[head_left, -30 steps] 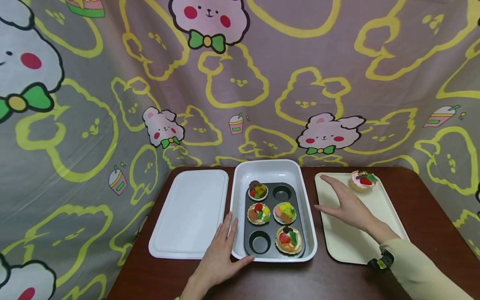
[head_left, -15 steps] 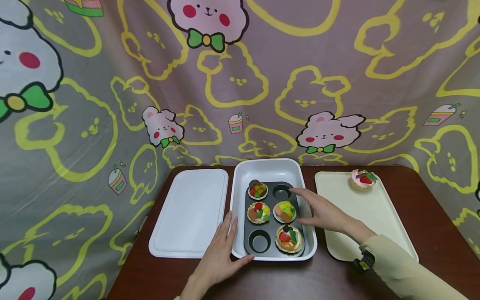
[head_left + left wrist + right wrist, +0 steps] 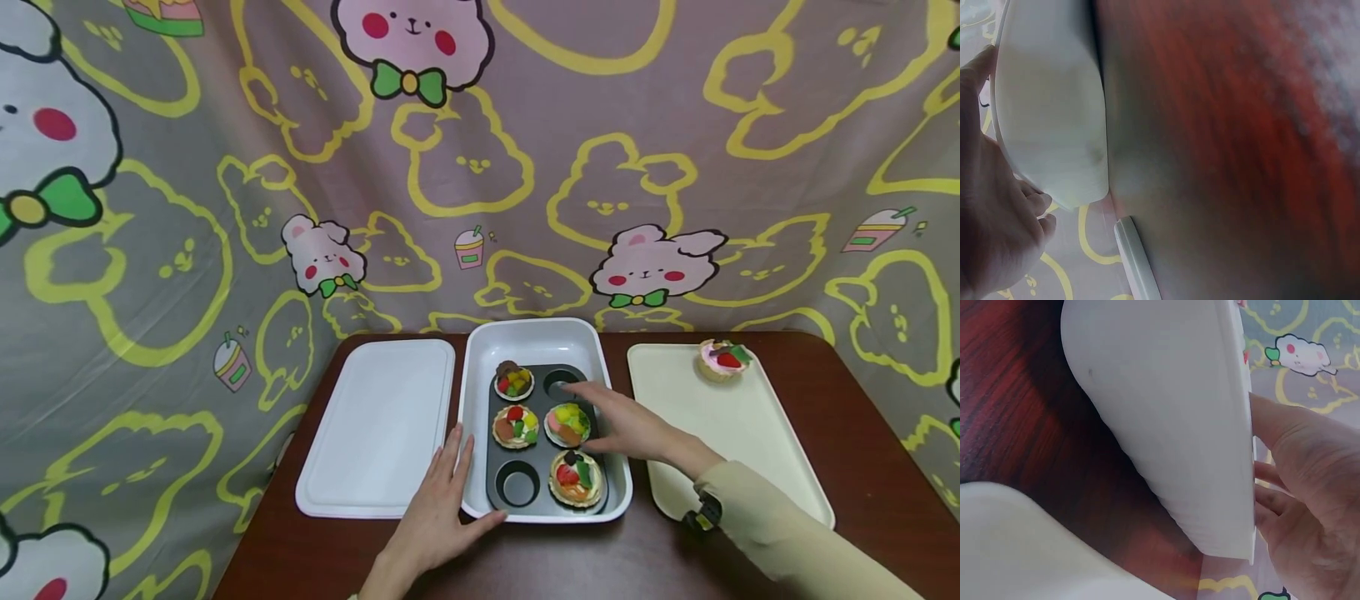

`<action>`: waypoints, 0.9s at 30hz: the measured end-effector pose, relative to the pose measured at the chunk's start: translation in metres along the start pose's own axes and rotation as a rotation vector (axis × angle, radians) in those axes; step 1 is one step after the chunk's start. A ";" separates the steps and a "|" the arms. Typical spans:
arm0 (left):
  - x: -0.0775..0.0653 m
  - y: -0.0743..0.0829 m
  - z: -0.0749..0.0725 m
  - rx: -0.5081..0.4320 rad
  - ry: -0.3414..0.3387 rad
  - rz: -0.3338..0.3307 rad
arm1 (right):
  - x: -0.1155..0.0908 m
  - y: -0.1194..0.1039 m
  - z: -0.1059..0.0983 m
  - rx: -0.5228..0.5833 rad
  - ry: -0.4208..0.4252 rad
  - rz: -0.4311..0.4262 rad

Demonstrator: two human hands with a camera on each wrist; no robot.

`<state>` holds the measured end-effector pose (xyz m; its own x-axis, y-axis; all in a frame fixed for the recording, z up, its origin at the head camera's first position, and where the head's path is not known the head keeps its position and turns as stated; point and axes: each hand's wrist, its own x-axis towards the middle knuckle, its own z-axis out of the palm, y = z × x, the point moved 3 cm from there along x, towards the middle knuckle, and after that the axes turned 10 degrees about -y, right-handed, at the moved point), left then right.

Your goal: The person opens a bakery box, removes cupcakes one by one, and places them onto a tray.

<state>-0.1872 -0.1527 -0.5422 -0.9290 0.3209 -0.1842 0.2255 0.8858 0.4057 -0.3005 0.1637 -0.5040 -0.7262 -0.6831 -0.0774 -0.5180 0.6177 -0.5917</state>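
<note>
A dark grey muffin tin point(image 3: 538, 454) lies in a deep white tray point(image 3: 532, 335), with fruit tarts in several of its cups. My left hand point(image 3: 442, 518) lies along the tray's front left corner, fingers extended at the rim and thumb stretched along the front edge. Over the right rim reaches my right hand point(image 3: 633, 423). Its fingertips hover by the back right cup, and its thumb is beside the yellow-topped tart point(image 3: 567, 425). Between that thumb and the fingers is a gap. Nearest the front is a tart with a strawberry point(image 3: 576, 478).
On the right, a cream tray point(image 3: 738, 433) carries a pink tart point(image 3: 723, 361) at its back edge. A flat white lid point(image 3: 378, 429) lies on the left. Patterned cloth point(image 3: 525, 167) hangs behind the brown table point(image 3: 570, 558).
My right hand has moved left from over the cream tray to the muffin tin, its thumb now beside the yellow-topped tart. My left hand has stayed at the white tray's corner.
</note>
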 end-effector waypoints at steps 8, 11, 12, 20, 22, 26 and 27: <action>0.000 0.001 0.001 -0.008 -0.003 -0.009 | 0.011 -0.001 0.008 -0.054 -0.036 0.021; 0.000 0.002 0.001 -0.006 0.001 -0.001 | 0.014 0.001 0.009 -0.086 -0.033 0.024; -0.001 0.002 0.001 -0.005 0.001 0.000 | 0.016 0.001 0.010 -0.097 -0.031 0.026; -0.001 0.000 0.001 0.003 0.005 0.001 | 0.026 0.004 0.012 -0.171 -0.025 0.048; -0.001 0.000 0.001 0.005 0.009 0.004 | 0.027 0.005 0.014 -0.190 -0.021 0.058; -0.001 0.000 0.000 0.005 0.012 0.001 | 0.029 0.007 0.017 -0.227 0.000 0.079; 0.000 0.000 0.000 0.000 0.011 -0.001 | 0.029 0.008 0.017 -0.234 0.007 0.083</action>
<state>-0.1866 -0.1525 -0.5422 -0.9324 0.3165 -0.1743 0.2250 0.8860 0.4055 -0.3177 0.1416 -0.5247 -0.7734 -0.6240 -0.1117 -0.5465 0.7456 -0.3813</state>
